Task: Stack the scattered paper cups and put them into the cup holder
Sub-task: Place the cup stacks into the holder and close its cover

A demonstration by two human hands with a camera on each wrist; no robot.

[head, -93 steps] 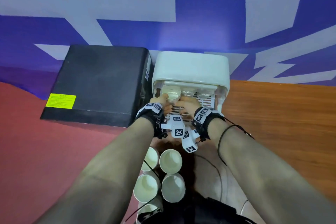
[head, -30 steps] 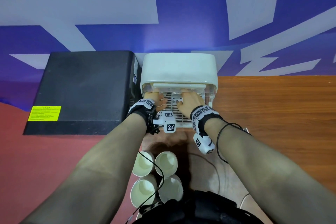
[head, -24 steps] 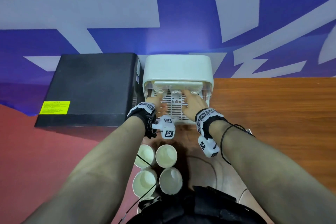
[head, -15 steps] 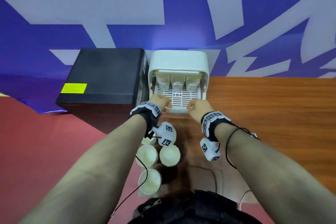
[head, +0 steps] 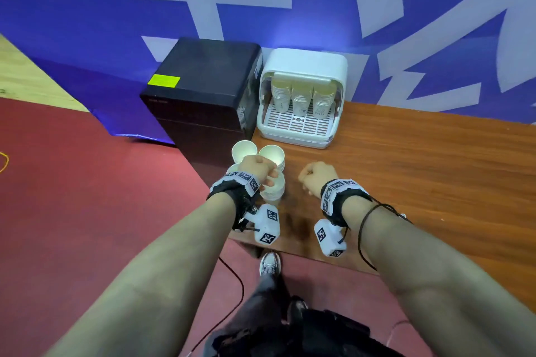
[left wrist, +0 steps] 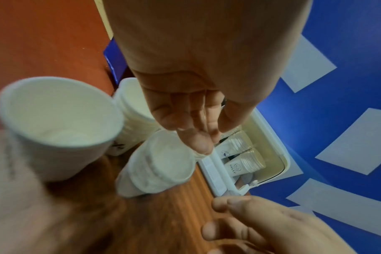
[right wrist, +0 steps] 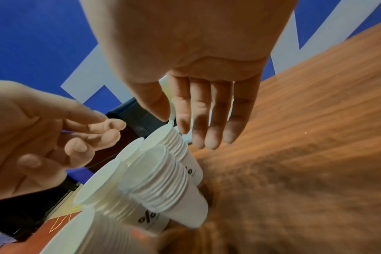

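Note:
The white cup holder [head: 301, 66] stands open at the back of the wooden table [head: 420, 168], with three stacks of paper cups [head: 300, 98] side by side inside it. Several more cup stacks [head: 272, 155] stand near the table's left edge. My left hand [head: 266, 178] hovers over the nearest stack [left wrist: 161, 163], fingers loosely spread and holding nothing; I cannot tell whether a fingertip touches its rim. My right hand [head: 307, 180] is just right of the stacks, with its fingers [right wrist: 207, 120] straight and empty above the tabletop.
A black box-shaped appliance [head: 203, 78] stands left of the holder, against the blue and white wall banner. The red floor [head: 87, 197] lies beyond the table's left and near edges. A cable [head: 232, 293] trails down by my leg.
Both hands have pulled back out of the cup holder toward the near table edge, leaving three stacks inside. The left hand now hangs over the stacks on the table.

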